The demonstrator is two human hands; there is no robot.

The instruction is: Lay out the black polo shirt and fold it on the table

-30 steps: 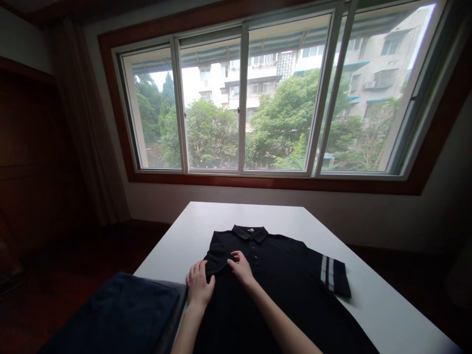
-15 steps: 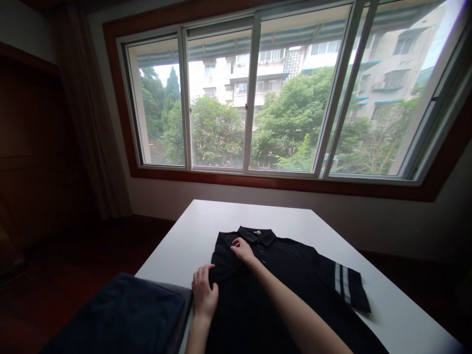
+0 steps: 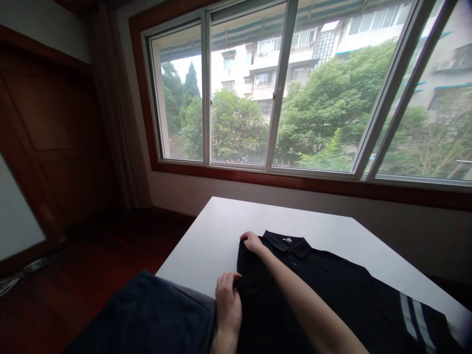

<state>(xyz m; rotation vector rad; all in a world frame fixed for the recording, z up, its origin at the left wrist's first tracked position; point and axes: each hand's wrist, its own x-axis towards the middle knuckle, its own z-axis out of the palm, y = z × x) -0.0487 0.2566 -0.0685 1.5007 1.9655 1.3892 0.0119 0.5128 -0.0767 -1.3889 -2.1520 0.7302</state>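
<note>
A black polo shirt (image 3: 324,290) lies spread on a white table, its collar toward the window. Two pale stripes cross the sleeve on the right. My right hand (image 3: 252,242) reaches across the shirt, fingers pinched on its upper left shoulder corner. Lower down, my left hand (image 3: 227,301) grips the shirt's left edge with thumb and fingers. The left sleeve does not show spread out on that side. My right forearm covers part of the shirt's front.
The white table (image 3: 217,231) has its far edge near the wall under the window (image 3: 273,98). At its near left lies a pile of folded dark blue and grey cloth (image 3: 147,314), close beside my left hand. Cables (image 3: 22,275) lie on the floor at far left.
My right hand has moved from the shirt's chest beside the collar out to the shoulder corner. My left hand stays at the left edge. The camera has turned left.
</note>
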